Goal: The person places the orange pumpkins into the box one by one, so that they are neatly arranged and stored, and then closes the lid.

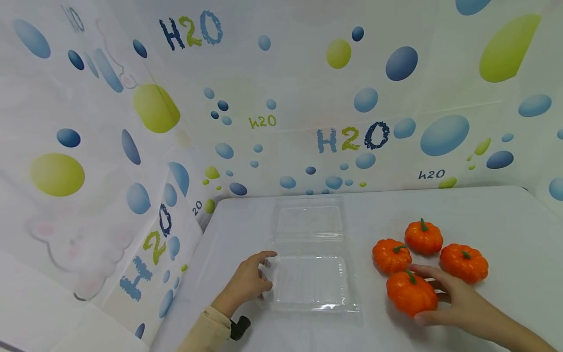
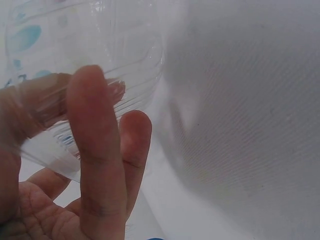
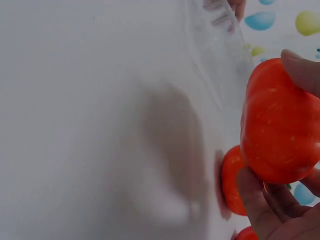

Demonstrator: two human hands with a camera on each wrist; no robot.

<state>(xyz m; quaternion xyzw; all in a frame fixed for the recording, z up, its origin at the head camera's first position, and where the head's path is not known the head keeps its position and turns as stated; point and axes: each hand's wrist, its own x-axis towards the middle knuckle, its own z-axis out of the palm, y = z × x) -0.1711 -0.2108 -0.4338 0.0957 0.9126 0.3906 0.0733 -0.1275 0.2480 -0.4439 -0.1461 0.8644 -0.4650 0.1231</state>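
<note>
My right hand (image 1: 455,298) grips a small orange toy pumpkin (image 1: 411,293) with a green stem, thumb on its near side and fingers on its far side. In the right wrist view this pumpkin (image 3: 280,122) is up off the table, its shadow to one side. Over on the left, my left hand (image 1: 250,278) holds the left side of a clear plastic clamshell box (image 1: 308,308), which lies with its lid (image 1: 308,220) folded back. Curved fingers (image 2: 97,135) lie against the ribbed plastic wall (image 2: 142,65) in the left wrist view.
Three more orange pumpkins (image 1: 423,237) (image 1: 390,256) (image 1: 464,264) sit close together on the white table (image 1: 369,210), just beyond my right hand. Behind the table and on the left hangs a white sheet (image 1: 290,78) printed with blue and green spots.
</note>
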